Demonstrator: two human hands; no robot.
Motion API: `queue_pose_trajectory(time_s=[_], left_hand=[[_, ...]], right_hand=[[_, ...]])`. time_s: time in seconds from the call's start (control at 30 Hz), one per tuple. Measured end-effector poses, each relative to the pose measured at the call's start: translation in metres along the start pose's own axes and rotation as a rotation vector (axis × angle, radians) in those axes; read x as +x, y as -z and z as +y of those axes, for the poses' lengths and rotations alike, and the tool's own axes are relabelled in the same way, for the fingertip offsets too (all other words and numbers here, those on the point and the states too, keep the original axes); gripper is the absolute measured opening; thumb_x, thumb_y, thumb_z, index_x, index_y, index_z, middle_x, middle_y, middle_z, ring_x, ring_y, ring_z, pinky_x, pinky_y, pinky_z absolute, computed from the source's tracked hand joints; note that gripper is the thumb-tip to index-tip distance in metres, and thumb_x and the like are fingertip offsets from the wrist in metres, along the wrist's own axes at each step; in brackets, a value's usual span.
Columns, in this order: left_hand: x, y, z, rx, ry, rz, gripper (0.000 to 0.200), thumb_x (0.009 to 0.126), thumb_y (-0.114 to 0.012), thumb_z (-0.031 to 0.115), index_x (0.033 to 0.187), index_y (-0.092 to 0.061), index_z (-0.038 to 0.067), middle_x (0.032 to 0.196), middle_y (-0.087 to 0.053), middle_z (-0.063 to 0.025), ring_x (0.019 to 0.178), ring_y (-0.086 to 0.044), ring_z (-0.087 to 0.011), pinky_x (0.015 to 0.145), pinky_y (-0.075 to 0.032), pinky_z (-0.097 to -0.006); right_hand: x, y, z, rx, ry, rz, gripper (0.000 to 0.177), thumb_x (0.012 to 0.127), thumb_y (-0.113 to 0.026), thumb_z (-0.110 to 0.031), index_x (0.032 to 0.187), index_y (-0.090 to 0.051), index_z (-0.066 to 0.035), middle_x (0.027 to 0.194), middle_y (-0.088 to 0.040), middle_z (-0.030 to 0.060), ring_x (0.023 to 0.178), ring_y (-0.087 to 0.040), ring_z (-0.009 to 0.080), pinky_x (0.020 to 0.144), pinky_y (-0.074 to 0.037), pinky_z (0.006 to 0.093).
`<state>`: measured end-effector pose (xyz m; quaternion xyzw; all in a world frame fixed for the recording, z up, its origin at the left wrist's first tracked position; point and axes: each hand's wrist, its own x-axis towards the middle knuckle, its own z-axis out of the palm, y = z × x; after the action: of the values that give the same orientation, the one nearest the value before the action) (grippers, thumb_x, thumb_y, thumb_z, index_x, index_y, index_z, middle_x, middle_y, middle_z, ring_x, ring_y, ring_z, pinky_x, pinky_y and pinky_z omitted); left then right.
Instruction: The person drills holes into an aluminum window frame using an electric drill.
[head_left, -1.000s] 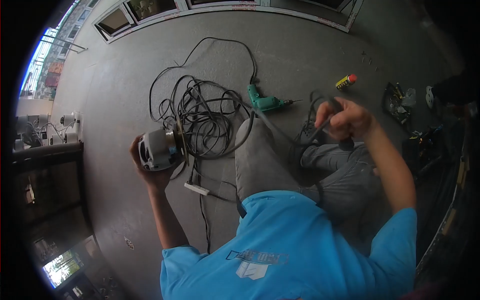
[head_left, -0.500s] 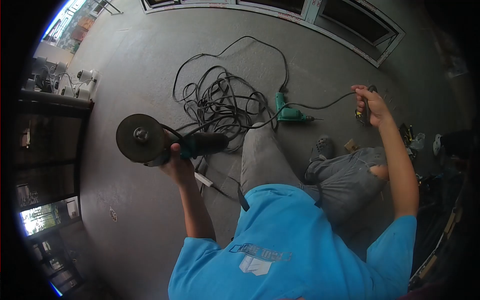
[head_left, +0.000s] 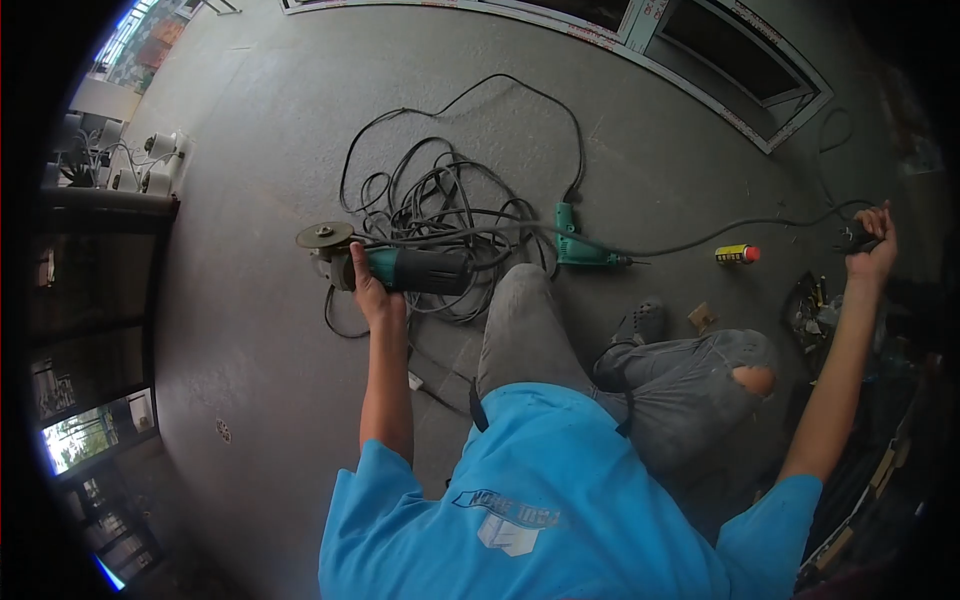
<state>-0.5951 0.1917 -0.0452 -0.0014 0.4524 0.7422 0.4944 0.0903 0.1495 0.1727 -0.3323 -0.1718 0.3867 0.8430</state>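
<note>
My left hand [head_left: 374, 292] is wrapped round the head end of a green and black angle grinder [head_left: 425, 270], whose disc [head_left: 325, 235] points to the left. Stretched out at the far right, my right hand [head_left: 875, 245] is closed on a black cable [head_left: 720, 235], near a dark plug-like end. The cable runs back across the floor towards a tangled heap of black cable [head_left: 430, 195]. Beside that heap lies a green drill [head_left: 575, 240]. A yellow can with a red cap [head_left: 737, 255] lies on the floor below the stretched cable.
White window frames [head_left: 640, 45] lie along the top right. Small tools [head_left: 808, 305] and dark items sit at the right edge. White devices with wires [head_left: 160, 147] stand at the upper left. My bent knee [head_left: 753, 380] and shoe [head_left: 642, 322] are near the centre right.
My right hand has moved far to the right, drawing the cable out. The grinder has tilted, so its disc shows nearly edge-on. The yellow can now shows fully.
</note>
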Motion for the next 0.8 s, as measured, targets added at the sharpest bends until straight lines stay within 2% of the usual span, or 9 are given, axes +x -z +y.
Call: queue_pose_trajectory(time_s=[0.07, 0.13, 0.2, 0.3, 0.33, 0.37, 0.5, 0.67, 0.8], left_hand=[[0.008, 0.006, -0.023, 0.492, -0.435, -0.045, 0.046, 0.074, -0.084, 0.02, 0.107, -0.053, 0.009, 0.102, -0.062, -0.0065, 0.084, -0.063, -0.0184, 0.076, -0.053, -0.0327], [0.016, 0.017, -0.018, 0.597, -0.539, -0.104, 0.065, 0.064, -0.088, 0.008, 0.113, -0.046, 0.007, 0.101, -0.061, -0.0071, 0.085, -0.062, -0.0172, 0.078, -0.052, -0.0302], [0.03, 0.019, 0.0, 1.037, -0.42, -0.475, 0.074, 0.058, -0.09, 0.008, 0.115, -0.043, 0.005, 0.1, -0.06, -0.005, 0.089, -0.059, -0.0146, 0.077, -0.05, -0.0292], [0.027, -0.005, 0.019, 1.018, 0.093, -0.651, 0.07, 0.058, -0.089, 0.015, 0.114, -0.048, 0.003, 0.099, -0.06, -0.0051, 0.09, -0.058, -0.0145, 0.077, -0.05, -0.0301], [0.027, -0.001, 0.021, 0.959, 0.334, -0.719, 0.069, 0.06, -0.088, 0.019, 0.114, -0.05, 0.003, 0.099, -0.06, -0.005, 0.09, -0.058, -0.0145, 0.077, -0.05, -0.0305], [0.034, 0.016, 0.014, 0.893, 0.456, -0.745, 0.071, 0.065, -0.085, 0.039, 0.116, -0.053, 0.002, 0.099, -0.06, -0.0066, 0.089, -0.06, -0.0166, 0.076, -0.051, -0.0311], [-0.013, 0.0, -0.016, 0.501, 0.526, -0.644, 0.101, 0.062, -0.071, 0.073, 0.128, -0.048, 0.0, 0.106, -0.059, -0.0111, 0.091, -0.06, -0.0196, 0.078, -0.053, -0.031], [-0.04, -0.016, -0.04, 0.305, 0.62, -0.764, 0.1, 0.063, -0.074, 0.069, 0.128, -0.048, -0.002, 0.11, -0.059, -0.0134, 0.095, -0.061, -0.022, 0.078, -0.054, -0.0321], [-0.044, -0.028, -0.042, 0.375, 0.839, -0.889, 0.083, 0.063, -0.08, 0.056, 0.119, -0.056, -0.001, 0.1, -0.062, -0.018, 0.082, -0.065, -0.0258, 0.07, -0.055, -0.0362]], right_hand=[[0.035, 0.009, -0.029, 0.005, -0.063, -0.078, 0.012, 0.091, -0.047, 0.004, 0.101, -0.054, 0.005, 0.068, -0.036, 0.0016, 0.055, -0.036, 0.0094, 0.058, -0.034, 0.0242], [0.055, -0.003, -0.053, -0.003, -0.04, -0.158, 0.012, 0.092, -0.045, 0.003, 0.1, -0.053, 0.006, 0.069, -0.036, 0.0026, 0.058, -0.036, 0.0113, 0.06, -0.035, 0.0268], [0.102, -0.001, -0.086, -0.336, 0.19, -0.014, 0.011, 0.093, -0.045, -0.002, 0.096, -0.054, 0.003, 0.07, -0.042, 0.0041, 0.061, -0.042, 0.0141, 0.063, -0.04, 0.0287], [0.161, -0.008, -0.083, -0.528, 0.449, 0.358, 0.011, 0.094, -0.047, -0.007, 0.093, -0.056, -0.001, 0.075, -0.05, 0.0066, 0.067, -0.05, 0.0169, 0.067, -0.047, 0.0296], [0.176, 0.004, -0.078, -0.724, 0.486, 0.158, 0.009, 0.094, -0.049, -0.008, 0.089, -0.056, -0.003, 0.079, -0.055, 0.0078, 0.074, -0.054, 0.0176, 0.071, -0.05, 0.0302], [0.21, 0.031, -0.076, -0.537, 0.284, 0.067, 0.006, 0.092, -0.053, -0.005, 0.093, -0.058, -0.002, 0.08, -0.056, 0.0072, 0.077, -0.055, 0.0177, 0.071, -0.051, 0.0311], [-0.01, -0.114, 0.144, -0.367, -0.328, -0.214, 0.021, 0.088, -0.059, -0.004, 0.109, -0.061, 0.0, 0.098, -0.063, 0.0082, 0.086, -0.06, 0.0162, 0.081, -0.051, 0.0287], [-0.147, -0.12, 0.3, -0.563, -0.815, -0.627, 0.031, 0.086, -0.06, -0.004, 0.116, -0.06, 0.0, 0.101, -0.063, 0.005, 0.083, -0.059, 0.0072, 0.076, -0.047, 0.0236], [-0.175, -0.126, 0.366, -0.497, -0.819, -0.858, 0.038, 0.084, -0.063, -0.007, 0.121, -0.058, -0.001, 0.095, -0.062, 0.0005, 0.079, -0.056, 0.0055, 0.075, -0.047, 0.0229]])
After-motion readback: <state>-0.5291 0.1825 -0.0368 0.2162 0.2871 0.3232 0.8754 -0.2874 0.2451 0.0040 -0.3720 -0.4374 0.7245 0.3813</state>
